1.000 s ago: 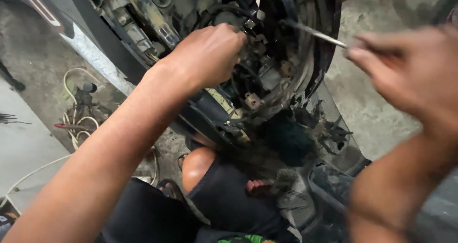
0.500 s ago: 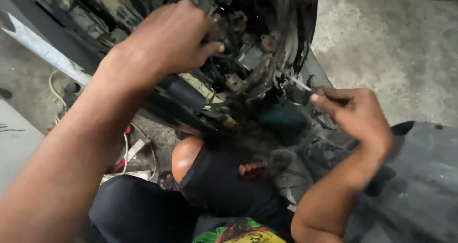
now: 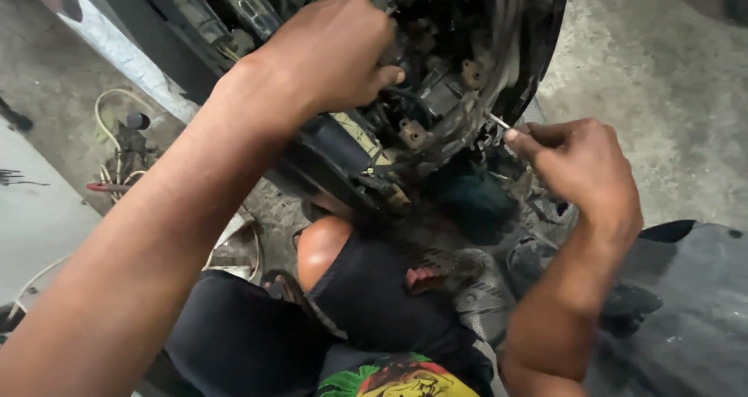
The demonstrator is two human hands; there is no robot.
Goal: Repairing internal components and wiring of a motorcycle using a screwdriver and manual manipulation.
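Note:
A black vehicle body panel (image 3: 538,62) with wiring, connectors and dirty parts inside fills the top of the head view. My left hand (image 3: 327,54) is closed around a part inside the panel, thumb pressed against it. My right hand (image 3: 580,167) pinches a thin metal tool (image 3: 499,122) whose tip pokes into the panel's lower right edge. What the tip touches is hidden among the cables.
My knee (image 3: 323,245) in torn black trousers sits below the panel. A dark grey cover piece (image 3: 686,303) lies at the lower right. Loose cables and small tools (image 3: 117,159) lie on the concrete floor (image 3: 662,70) at the left.
My right hand came in from the far right and lowered the thin tool to the panel's lower right edge. My left hand kept its hold inside the panel. The view shifted slightly.

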